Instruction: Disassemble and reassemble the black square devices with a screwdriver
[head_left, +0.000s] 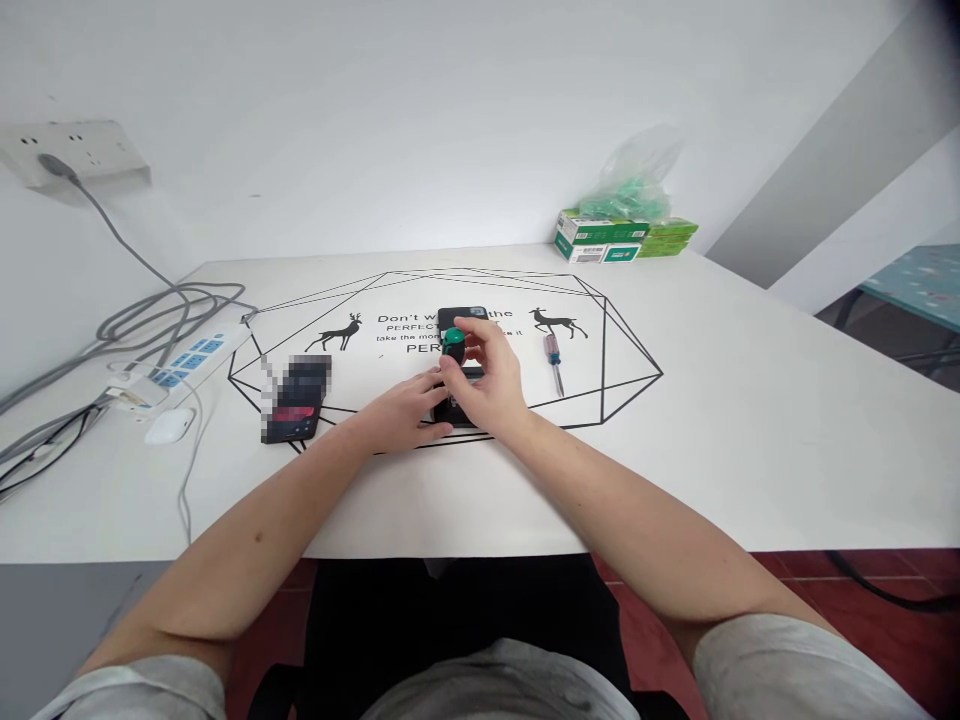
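Observation:
In the middle of the table lies a flat black device [452,316], mostly covered by my hands; what kind it is I cannot tell. My right hand [491,375] is closed around the black handle of a screwdriver [454,338] with a green top, held upright over the device. The screwdriver's tip is hidden. My left hand [401,412] grips the device's near left side, its thumb by the lower edge and its fingers reaching towards the screwdriver. To the right of my hands lies a second screwdriver [553,362], with a clear, blue-banded handle and metal shaft.
On the left are a partly pixelated phone [296,405], a white earphone case [170,426], a power strip [187,362] and coiled grey cables [180,297]. Green-and-white boxes [604,238] with a plastic bag [634,190] stand at the back right. The white table [750,430] bears a printed mat design.

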